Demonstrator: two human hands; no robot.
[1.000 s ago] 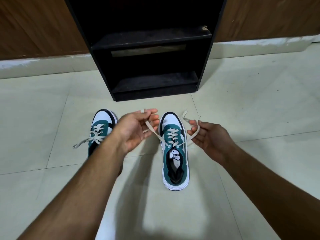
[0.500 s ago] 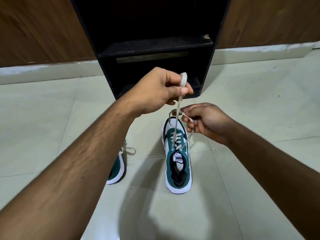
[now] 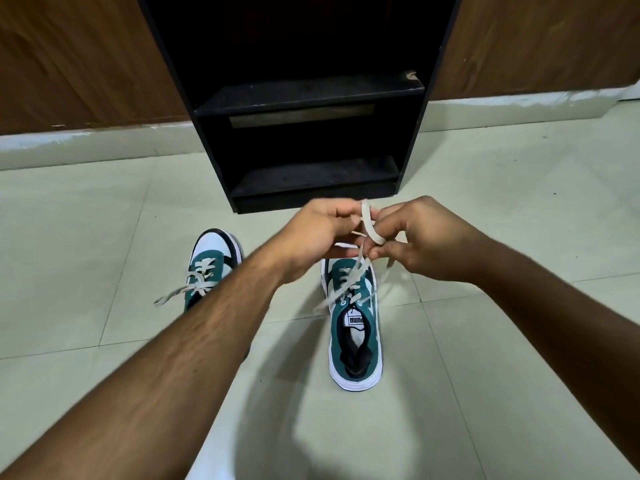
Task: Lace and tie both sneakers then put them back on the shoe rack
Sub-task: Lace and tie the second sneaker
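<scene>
A black shoe rack [image 3: 304, 98] stands on the tiled floor [image 3: 519, 202] against a wood-panelled wall [image 3: 69, 57]. Two of its shelves show, an upper one and a lower one near the floor, and no shoe sits on either.

Two sneakers are in view, both teal and white with black trim, both on the floor in front of the rack with their toes pointing toward it. The right sneaker [image 3: 353, 341] lies in the middle of the view, its opening and tongue label showing. The left sneaker [image 3: 207, 261] lies well to its left and is partly hidden behind the left forearm; its pale lace [image 3: 173, 296] is threaded through the eyelets, with one loose end trailing onto the floor.

Two hands meet above the toe of the right sneaker, just in front of the rack's base. The left hand [image 3: 311, 237] has its fingers curled and pinches a strand of the right sneaker's lace [image 3: 369, 223]. The right hand [image 3: 415, 240] also has its fingers curled round the lace, a flat loop of which stands up between the two hands. From the hands the strands run down to the top eyelets of the right sneaker. Whether a knot is formed there I cannot tell.
</scene>
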